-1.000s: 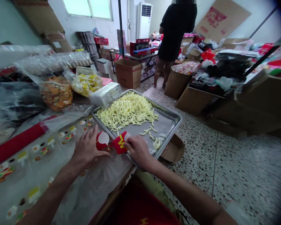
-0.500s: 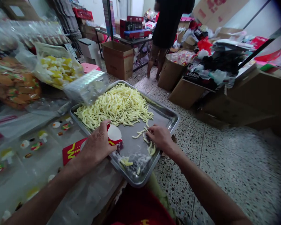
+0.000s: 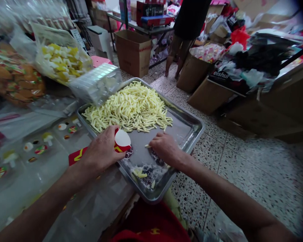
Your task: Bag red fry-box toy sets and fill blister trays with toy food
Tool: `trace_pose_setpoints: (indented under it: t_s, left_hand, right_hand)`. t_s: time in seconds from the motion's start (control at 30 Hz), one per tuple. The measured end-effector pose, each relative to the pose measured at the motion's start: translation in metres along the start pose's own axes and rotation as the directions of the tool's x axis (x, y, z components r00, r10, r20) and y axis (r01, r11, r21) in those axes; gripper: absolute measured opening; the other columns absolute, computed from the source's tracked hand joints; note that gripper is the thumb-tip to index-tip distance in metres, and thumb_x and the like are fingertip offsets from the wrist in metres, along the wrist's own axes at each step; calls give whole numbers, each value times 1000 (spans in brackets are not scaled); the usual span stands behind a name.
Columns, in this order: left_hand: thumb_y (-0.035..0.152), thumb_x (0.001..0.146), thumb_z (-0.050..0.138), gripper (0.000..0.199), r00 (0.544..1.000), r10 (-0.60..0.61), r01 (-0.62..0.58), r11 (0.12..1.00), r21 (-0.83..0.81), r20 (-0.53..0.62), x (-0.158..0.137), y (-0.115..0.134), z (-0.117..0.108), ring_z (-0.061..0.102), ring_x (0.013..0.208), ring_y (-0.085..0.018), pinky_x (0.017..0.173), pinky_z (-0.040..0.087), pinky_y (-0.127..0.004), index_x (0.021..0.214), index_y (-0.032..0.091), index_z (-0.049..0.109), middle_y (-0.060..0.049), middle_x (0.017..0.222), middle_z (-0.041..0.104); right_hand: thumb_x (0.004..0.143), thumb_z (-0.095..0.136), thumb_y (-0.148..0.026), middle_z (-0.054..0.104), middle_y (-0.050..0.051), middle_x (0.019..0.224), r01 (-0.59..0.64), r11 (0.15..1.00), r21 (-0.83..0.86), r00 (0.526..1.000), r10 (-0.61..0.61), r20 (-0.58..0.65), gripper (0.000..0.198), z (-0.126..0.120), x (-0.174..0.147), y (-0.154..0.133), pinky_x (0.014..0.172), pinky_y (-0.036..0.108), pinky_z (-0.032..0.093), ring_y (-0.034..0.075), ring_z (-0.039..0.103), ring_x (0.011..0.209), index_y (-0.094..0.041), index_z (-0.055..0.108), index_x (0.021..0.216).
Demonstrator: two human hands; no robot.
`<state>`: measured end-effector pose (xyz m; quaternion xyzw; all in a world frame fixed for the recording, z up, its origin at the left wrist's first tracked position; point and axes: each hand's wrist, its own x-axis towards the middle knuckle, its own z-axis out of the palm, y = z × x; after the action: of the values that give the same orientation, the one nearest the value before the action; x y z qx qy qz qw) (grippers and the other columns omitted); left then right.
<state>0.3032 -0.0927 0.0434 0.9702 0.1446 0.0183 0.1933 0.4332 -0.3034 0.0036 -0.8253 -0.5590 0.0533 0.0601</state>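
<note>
My left hand [image 3: 99, 149] is closed round a red fries carton [image 3: 123, 138] with a white inside and yellow marks, held at the tray's left edge. My right hand [image 3: 166, 149] is down at the bare middle of the metal tray [image 3: 192, 136]. Its fingers are bent together over pale yellow fries [image 3: 147, 146]; one tip sticks out on the left and the rest are hidden under the hand. A large heap of fries [image 3: 131, 107] fills the far side of the tray. Loose bits [image 3: 139, 173] lie in white crumbs near the front corner.
Another red carton [image 3: 77, 155] lies partly behind my left wrist. Left stand clear plastic boxes [image 3: 94, 82], a bag of yellow-and-white pieces [image 3: 62, 62] and a bag of orange pieces [image 3: 20, 80]. A person [image 3: 189, 27] stands beyond, among cardboard boxes [image 3: 132, 53].
My right hand has moved left and slightly toward me across the tray, covering the loose fries that lay beside it. My left hand keeps its hold on the carton. The view has tilted down.
</note>
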Motion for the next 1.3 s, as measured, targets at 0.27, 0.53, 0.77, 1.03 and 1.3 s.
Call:
trace_pose_setpoints:
  t_s: [0.27, 0.53, 0.77, 1.03, 1.3]
  left_hand:
    - [36, 66, 74, 74, 976, 158, -156, 988, -23, 147, 6, 13, 8, 59, 118, -29, 101, 48, -39, 133, 20, 48, -10, 131, 60]
    - [37, 64, 74, 76, 956, 213, -197, 976, -96, 204, 10, 19, 24, 61, 115, -29, 99, 49, -39, 134, 18, 50, -12, 130, 62]
    - [40, 68, 73, 71, 978, 144, -146, 989, 9, 150, 20, 30, 22, 62, 112, -30, 94, 49, -40, 132, 20, 50, -11, 127, 62]
    - [35, 68, 75, 63, 975, 139, -168, 972, 167, 173, 31, 58, 39, 61, 109, -32, 88, 50, -40, 124, 20, 52, -13, 123, 61]
    - [34, 68, 75, 68, 973, 130, -162, 974, 161, 193, 23, 45, 38, 60, 112, -34, 91, 50, -42, 128, 16, 51, -15, 127, 59]
  right_hand:
    - [82, 67, -17, 74, 1, 88, 43, 922, 385, 997, -18, -69, 13, -38, -6, 46, 79, 31, 43, 17, 61, 82, -25, 76, 87]
    - [92, 56, -12, 70, 4, 80, 315, 933, 173, 943, -329, 57, 22, -19, -31, 46, 74, 29, 39, 17, 55, 80, -21, 69, 76]
    - [80, 68, -22, 74, 3, 81, -420, 885, 201, 839, 463, -285, 9, -4, -20, 61, 66, 29, 39, 18, 63, 74, -22, 77, 83]
    - [86, 58, -14, 70, 16, 84, -374, 916, -141, 925, 359, -124, 16, 4, 0, 32, 66, 33, 39, 24, 59, 81, -12, 74, 84]
    - [74, 69, -13, 69, 7, 73, -450, 858, 247, 875, 479, -69, 10, -7, -5, 30, 62, 31, 39, 18, 58, 67, -15, 76, 80]
